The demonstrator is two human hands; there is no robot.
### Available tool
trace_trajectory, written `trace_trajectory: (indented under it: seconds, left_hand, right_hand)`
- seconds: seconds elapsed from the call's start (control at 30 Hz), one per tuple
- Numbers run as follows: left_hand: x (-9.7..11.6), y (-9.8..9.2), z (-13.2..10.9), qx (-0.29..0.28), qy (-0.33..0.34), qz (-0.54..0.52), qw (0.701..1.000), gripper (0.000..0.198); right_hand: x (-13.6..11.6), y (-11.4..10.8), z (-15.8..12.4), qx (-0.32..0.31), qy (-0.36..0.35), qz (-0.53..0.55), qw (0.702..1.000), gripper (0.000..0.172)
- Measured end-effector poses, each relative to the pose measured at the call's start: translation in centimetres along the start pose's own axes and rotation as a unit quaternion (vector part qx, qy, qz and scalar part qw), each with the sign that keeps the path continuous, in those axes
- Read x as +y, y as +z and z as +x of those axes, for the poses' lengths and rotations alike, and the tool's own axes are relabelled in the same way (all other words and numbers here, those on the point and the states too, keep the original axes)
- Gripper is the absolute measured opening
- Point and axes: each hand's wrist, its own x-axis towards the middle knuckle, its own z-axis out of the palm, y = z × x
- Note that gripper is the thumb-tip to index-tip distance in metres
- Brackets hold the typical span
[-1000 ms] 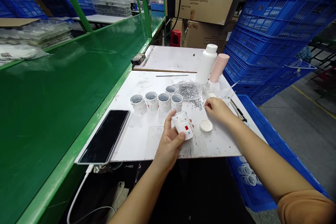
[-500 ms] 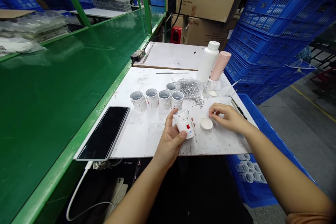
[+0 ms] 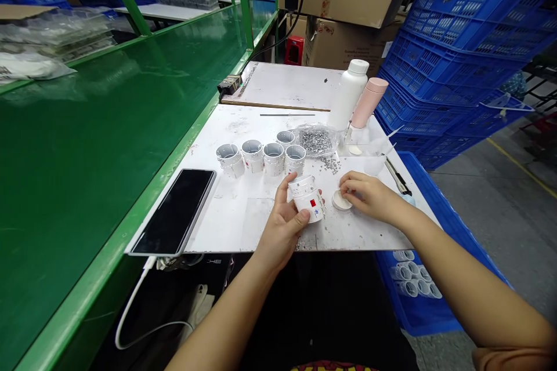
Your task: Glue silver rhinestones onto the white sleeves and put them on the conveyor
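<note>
My left hand (image 3: 284, 226) is wrapped round a small white jar (image 3: 308, 199) with a red label, held tilted just above the white board (image 3: 243, 214). My right hand (image 3: 364, 194) rests on the board beside it, fingertips curled onto a round white lid (image 3: 338, 203) that lies flat. Several open grey-white jars (image 3: 261, 156) stand in a cluster behind. A clear bag of small metal parts (image 3: 317, 140) lies beyond them, with loose metal pieces (image 3: 331, 164) scattered near it.
A black phone (image 3: 176, 210) with a cable lies at the board's left edge beside the green conveyor (image 3: 87, 127). A white bottle (image 3: 348, 94) and pink bottle (image 3: 368, 102) stand at the back right. Blue crates (image 3: 452, 29) are stacked right; a blue bin (image 3: 418, 278) holds jars below.
My right hand has drawn back from the loose metal pieces toward me and come down onto the white lid. My left hand kept hold of the jar.
</note>
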Motion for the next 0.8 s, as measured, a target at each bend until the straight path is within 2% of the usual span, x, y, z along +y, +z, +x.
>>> trace_trajectory:
  seconds: [0.43, 0.6, 0.8]
  left_hand:
    - [0.1, 0.0, -0.1, 0.000, -0.022, -0.007, 1.000, 0.088]
    - [0.4, 0.2, -0.2, 0.006, -0.043, 0.049, 0.998, 0.094]
    - [0.6, 0.1, -0.2, -0.052, -0.080, 0.042, 0.995, 0.101]
  right_hand:
    - [-0.3, -0.4, 0.1, 0.003, 0.008, 0.010, 1.000, 0.016]
    - [-1.2, -1.6, 0.0, 0.050, -0.002, 0.005, 0.999, 0.011]
    - [-3.5, -3.2, -0.3, 0.117, -0.024, 0.007, 0.993, 0.011]
